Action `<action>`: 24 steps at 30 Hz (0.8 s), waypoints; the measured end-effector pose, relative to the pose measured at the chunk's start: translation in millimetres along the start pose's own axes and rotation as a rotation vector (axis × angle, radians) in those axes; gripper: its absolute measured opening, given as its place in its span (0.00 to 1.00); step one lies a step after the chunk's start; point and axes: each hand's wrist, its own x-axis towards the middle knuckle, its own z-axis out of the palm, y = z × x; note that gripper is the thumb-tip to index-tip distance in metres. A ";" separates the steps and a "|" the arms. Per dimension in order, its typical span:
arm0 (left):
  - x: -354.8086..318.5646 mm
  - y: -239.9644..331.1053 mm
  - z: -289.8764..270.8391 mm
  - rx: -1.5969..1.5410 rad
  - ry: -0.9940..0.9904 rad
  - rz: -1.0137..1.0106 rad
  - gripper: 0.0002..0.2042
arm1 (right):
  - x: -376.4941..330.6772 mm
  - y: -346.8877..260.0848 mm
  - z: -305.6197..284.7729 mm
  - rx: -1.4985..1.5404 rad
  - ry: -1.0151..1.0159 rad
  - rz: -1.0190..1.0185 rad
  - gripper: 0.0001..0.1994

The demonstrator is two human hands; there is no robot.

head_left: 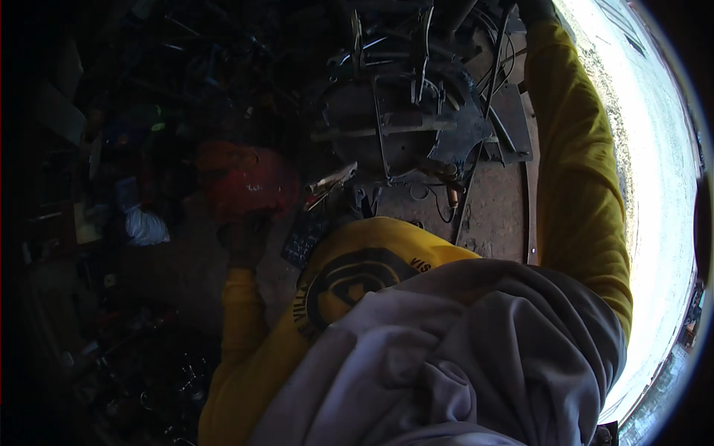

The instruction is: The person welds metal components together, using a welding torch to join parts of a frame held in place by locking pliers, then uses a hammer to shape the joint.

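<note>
My left hand [249, 232], dark in the shade, meets the lower edge of a bulky red-orange thing [245, 178] with small pale marks. Its fingers appear wrapped on that edge, though the gloom hides their tips. What kind of thing it is does not show clearly. My right arm stretches forward, and my right hand [537, 10] is cut off by the top edge of the picture, close to a long dark bar [500, 59]. Its fingers cannot be made out. Between the hands stands a dark metal frame [387, 130] with upright plates and crossing rods.
A copper-coloured tip or handle [453, 197] with a thin cable hangs at the frame's near side. Crumpled pale plastic [145, 225] lies to the left among shadowed clutter. Brown floor [494, 197] shows beside the frame; bright ground [654, 186] lies far right.
</note>
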 end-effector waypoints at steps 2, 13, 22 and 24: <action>19.5 -20.1 7.6 -0.515 -0.042 -0.114 0.18 | 5.9 -14.0 -20.5 -0.056 -0.189 0.019 0.18; 85.3 49.8 12.4 -0.072 0.055 0.084 0.11 | -335.5 -45.7 -66.6 -0.116 0.313 0.187 0.19; 105.0 144.5 -11.9 -0.331 0.252 0.121 0.10 | -506.4 -102.2 7.4 0.187 0.329 0.768 0.25; 120.9 177.9 -19.7 -0.306 0.187 0.271 0.10 | -488.8 -114.2 14.2 0.235 0.045 0.649 0.27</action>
